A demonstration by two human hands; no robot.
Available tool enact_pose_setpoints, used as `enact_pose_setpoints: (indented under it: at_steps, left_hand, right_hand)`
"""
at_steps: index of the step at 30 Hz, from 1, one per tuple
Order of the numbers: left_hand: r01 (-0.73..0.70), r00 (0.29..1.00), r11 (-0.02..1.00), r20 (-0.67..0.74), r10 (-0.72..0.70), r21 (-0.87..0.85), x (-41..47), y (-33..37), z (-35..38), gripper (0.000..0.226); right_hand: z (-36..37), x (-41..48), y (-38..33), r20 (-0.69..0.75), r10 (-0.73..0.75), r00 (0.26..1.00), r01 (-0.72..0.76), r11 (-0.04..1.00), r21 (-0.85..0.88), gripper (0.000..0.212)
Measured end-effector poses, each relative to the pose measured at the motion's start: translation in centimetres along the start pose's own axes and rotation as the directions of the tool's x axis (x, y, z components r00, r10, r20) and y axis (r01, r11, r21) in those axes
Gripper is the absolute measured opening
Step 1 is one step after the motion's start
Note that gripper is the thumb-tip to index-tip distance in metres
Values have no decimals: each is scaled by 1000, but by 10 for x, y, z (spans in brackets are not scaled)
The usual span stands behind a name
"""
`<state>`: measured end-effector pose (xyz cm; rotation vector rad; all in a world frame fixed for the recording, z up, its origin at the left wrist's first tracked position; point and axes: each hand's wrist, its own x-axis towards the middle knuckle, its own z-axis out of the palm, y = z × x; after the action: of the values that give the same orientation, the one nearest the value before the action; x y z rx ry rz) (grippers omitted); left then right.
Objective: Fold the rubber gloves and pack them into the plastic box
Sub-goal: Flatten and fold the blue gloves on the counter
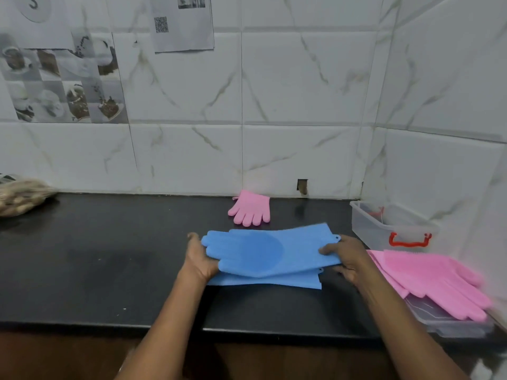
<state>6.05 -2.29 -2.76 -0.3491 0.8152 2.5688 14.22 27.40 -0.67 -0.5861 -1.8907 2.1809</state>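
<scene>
A bag of nuts [23, 198] lies on the black counter [109, 256], far left

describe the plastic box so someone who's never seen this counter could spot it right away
Follow the black counter to its far right corner, where the two tiled walls meet. The plastic box sits there, open-topped and see-through, beyond the pink gloves lying on a flat clear lid. Its red handle on the near side sets it apart from everything else nearby.

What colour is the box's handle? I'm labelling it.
Red, on the clear box, seen in the head view: handle.
</scene>
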Motion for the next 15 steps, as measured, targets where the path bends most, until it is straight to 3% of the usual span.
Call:
enact_pose_setpoints:
  at_steps: [2,4,7,10,13,15]
  left_hand:
    - [137,987,982,63,-146,130,-7,13,-2,95]
    - [156,984,930,34,-177,333,-10,18,-4,73]
    - [57,996,764,-93,4,643,-7,17,-7,33]
    - [67,987,680,-148,62,731,-7,15,-4,27]
    - [93,984,534,-159,78,840,-11,25,10,26]
    - [21,996,468,-60,68,883,-16,43,27,24]
  right_hand:
    - [-2,1,11,-37,56,998,-57,998,-7,36]
    - [-7,4,16,-59,98,993,-100,995,-31,36]
    - [-12,11,18,-52,112,992,-114,993,-27,40]
    - [-7,17,14,-75,99,992,-110,980,-163,58]
    - [-5,19,1,-55,95,994,-108,935,-339,42]
    - [-5,19,-22,30,71,997,-58,948,-313,33]
